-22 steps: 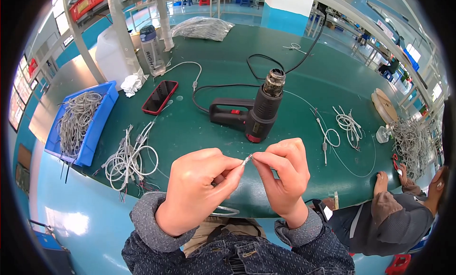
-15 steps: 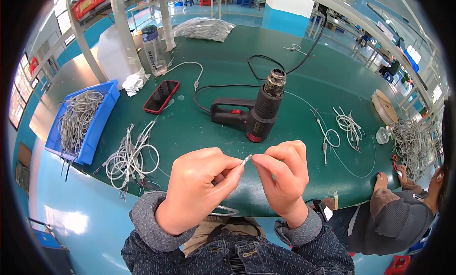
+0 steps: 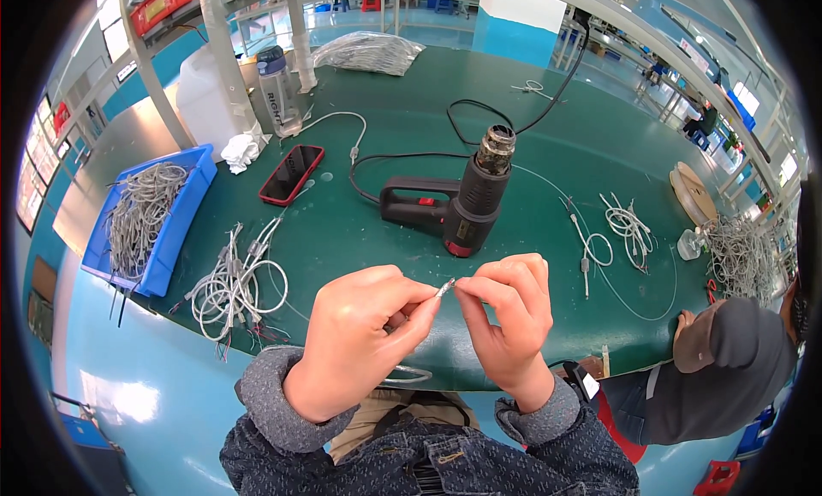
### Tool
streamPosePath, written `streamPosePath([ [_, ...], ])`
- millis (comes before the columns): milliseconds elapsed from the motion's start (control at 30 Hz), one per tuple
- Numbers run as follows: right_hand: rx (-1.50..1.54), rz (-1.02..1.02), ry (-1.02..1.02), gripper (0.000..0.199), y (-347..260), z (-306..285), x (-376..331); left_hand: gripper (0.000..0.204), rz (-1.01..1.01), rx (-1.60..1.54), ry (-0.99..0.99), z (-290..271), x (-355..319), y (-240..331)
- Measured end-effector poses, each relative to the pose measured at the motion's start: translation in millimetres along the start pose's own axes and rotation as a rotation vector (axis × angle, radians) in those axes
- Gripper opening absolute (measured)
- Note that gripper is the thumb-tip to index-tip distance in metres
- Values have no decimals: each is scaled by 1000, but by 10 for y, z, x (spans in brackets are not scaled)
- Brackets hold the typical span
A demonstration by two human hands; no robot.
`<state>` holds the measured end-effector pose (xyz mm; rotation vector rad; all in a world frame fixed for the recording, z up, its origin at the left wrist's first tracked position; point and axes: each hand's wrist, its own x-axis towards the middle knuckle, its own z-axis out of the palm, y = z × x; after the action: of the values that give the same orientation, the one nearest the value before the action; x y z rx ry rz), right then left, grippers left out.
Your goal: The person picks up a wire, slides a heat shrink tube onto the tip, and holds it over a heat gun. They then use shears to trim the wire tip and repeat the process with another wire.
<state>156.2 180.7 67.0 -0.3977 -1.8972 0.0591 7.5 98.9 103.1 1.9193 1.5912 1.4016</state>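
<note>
Pinching a silvery cable end [image 3: 444,289] in left hand [image 3: 360,329], closed thumb-to-finger, right hand [image 3: 512,316] nearly closed at its tip, hold unclear; cable end sits between the hands, likely light, bendy, easily frayed, best gripped just behind the tip.

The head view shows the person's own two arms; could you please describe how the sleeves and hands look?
The left hand and right hand are bare, with no gloves or rings visible. The dark blue sleeves carry a small light pattern and end in turned-back cuffs of speckled grey.
</note>
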Motion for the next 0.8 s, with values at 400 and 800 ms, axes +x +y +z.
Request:
streamPosePath([
  [400, 45, 231, 20, 33, 182, 2, -235, 5, -29, -35, 28, 27, 64, -112],
  [800, 40, 477, -58, 29, 591, 293, -797, 4, 207, 67, 391, 430, 1193, -550],
])
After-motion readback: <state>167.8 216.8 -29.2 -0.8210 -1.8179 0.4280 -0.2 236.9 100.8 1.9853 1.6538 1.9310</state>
